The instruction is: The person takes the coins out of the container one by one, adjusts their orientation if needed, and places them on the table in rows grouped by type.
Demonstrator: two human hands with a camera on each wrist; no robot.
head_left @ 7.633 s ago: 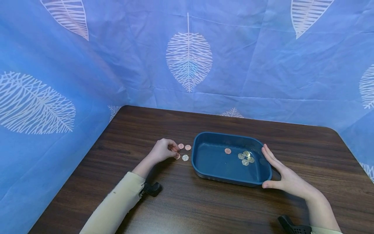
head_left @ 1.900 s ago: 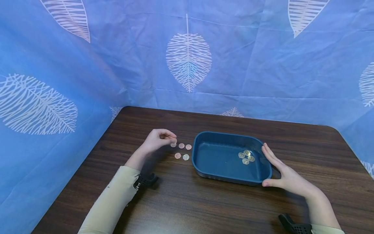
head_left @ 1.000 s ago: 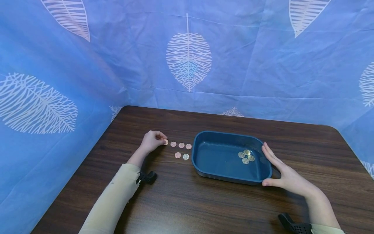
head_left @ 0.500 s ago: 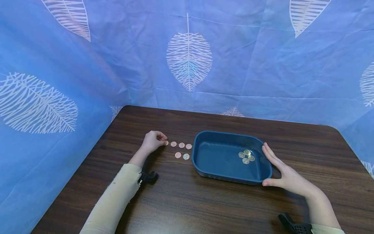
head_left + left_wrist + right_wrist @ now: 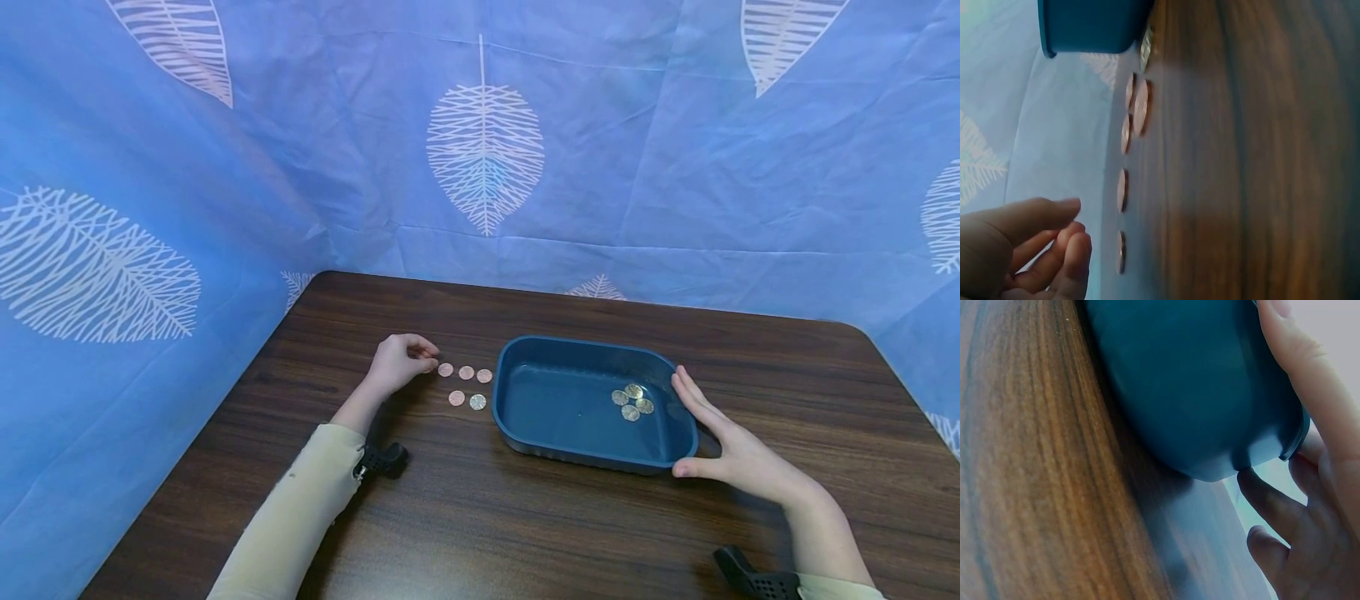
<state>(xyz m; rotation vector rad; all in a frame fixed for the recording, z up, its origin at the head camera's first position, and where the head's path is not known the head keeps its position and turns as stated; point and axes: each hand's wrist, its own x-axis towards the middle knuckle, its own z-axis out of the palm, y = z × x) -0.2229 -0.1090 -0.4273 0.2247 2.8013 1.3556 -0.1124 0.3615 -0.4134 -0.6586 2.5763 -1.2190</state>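
Note:
My left hand (image 5: 395,364) is just above the table at the left end of a row of copper coins (image 5: 466,372). Its thumb and fingers are loosely bent with nothing between them. In the left wrist view, the row's end coin (image 5: 1121,252) lies beside the fingertips; the hand hides it in the head view. A second, shorter row has one copper coin (image 5: 456,398) and one silvery coin (image 5: 477,402). My right hand (image 5: 750,458) grips the right end of a blue tray (image 5: 570,461), thumb at the near corner and fingers at the far one.
Several gold-toned coins (image 5: 630,412) lie grouped in the tray's right half. The dark wooden table (image 5: 540,533) ends at the back and left against a blue leaf-print cloth (image 5: 360,150). Black cameras (image 5: 382,460) sit on both wrists.
The copper coin earlier in the tray is gone from it, and the copper row has grown leftward. My left hand has let go of the end coin. The right hand stays put.

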